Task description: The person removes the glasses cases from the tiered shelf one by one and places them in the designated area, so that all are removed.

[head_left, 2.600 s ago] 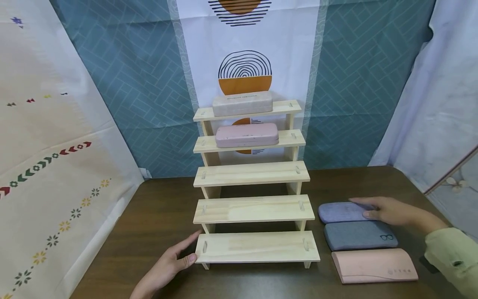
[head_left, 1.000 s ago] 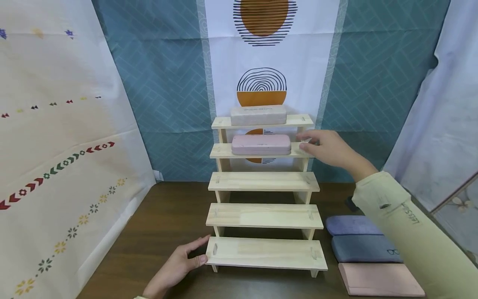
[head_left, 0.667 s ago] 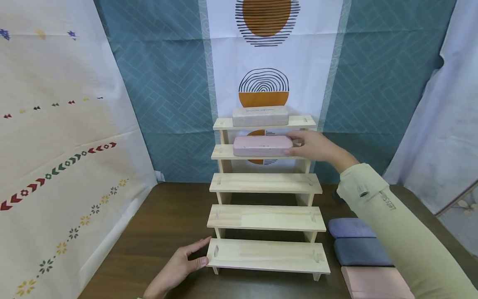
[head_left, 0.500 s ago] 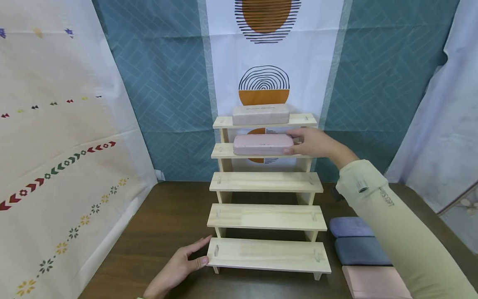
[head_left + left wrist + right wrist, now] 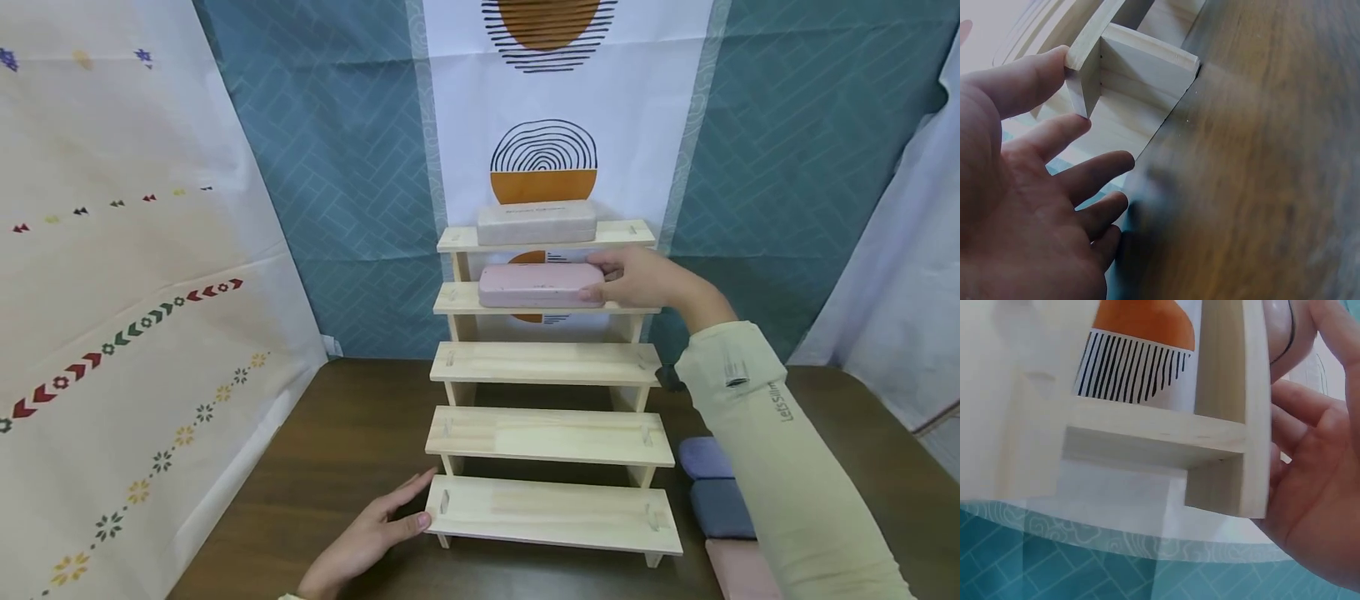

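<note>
A tiered wooden display stand stands on the brown table. On its second shelf from the top lies a pink glasses case. My right hand grips the case's right end, thumb in front and fingers behind. In the right wrist view, shelf boards partly hide the fingers. At the left end of the bottom shelf is my left hand. Its thumb and index fingertips touch the board's corners, and in the left wrist view the other fingers spread beside it. A pale grey case sits on the top shelf.
To the right of the stand lie a purple-blue case, a dark blue case and a light pink case, partly covered by the right sleeve. Patterned cloths hang behind and on both sides.
My right hand has left the purple-blue case, moved up and left, and taken hold of the pink case's right end. The left hand stays at the bottom shelf. The view has shifted slightly.
</note>
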Motion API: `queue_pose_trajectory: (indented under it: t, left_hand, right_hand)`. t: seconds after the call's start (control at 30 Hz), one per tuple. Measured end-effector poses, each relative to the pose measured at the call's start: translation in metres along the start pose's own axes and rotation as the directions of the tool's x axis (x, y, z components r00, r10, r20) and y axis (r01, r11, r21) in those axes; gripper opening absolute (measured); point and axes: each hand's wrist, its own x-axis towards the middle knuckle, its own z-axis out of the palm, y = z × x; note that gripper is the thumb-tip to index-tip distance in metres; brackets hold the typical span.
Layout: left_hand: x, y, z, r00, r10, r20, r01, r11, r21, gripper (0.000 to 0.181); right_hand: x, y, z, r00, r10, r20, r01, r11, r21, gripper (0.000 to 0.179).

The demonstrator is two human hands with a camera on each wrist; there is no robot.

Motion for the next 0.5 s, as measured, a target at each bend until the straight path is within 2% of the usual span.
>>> queue_pose_trajectory:
  t: [0.13,0.2,0.37,0.5]
  left_hand:
    - [-0.0002,-0.001,0.0006,1.0,-0.008,0.003,0.008,1.0,0.011,0.062]
    - [-0.0002,-0.0006,0.0008,1.0,-0.021,0.004,0.021,1.0,0.012,0.062]
    - [0.0007,0.0024,0.002,0.999,-0.043,0.017,0.043,0.999,-0.005,0.062]
    - [0.002,0.0027,0.004,0.998,-0.051,0.027,0.051,0.999,-0.011,0.062]
  right_hand:
    - [-0.004,-0.0015,0.0012,1.0,0.007,-0.02,-0.008,0.999,-0.034,0.089]
    - [-0.005,-0.0021,0.0012,1.0,0.003,-0.024,-0.004,0.999,-0.044,0.091]
    - [-0.0044,-0.0004,0.0023,1.0,0.002,-0.014,-0.002,0.999,-0.04,0.089]
    - [-0.0016,0.0057,0.0057,1.0,-0.007,-0.014,0.007,1.0,0.003,0.078]
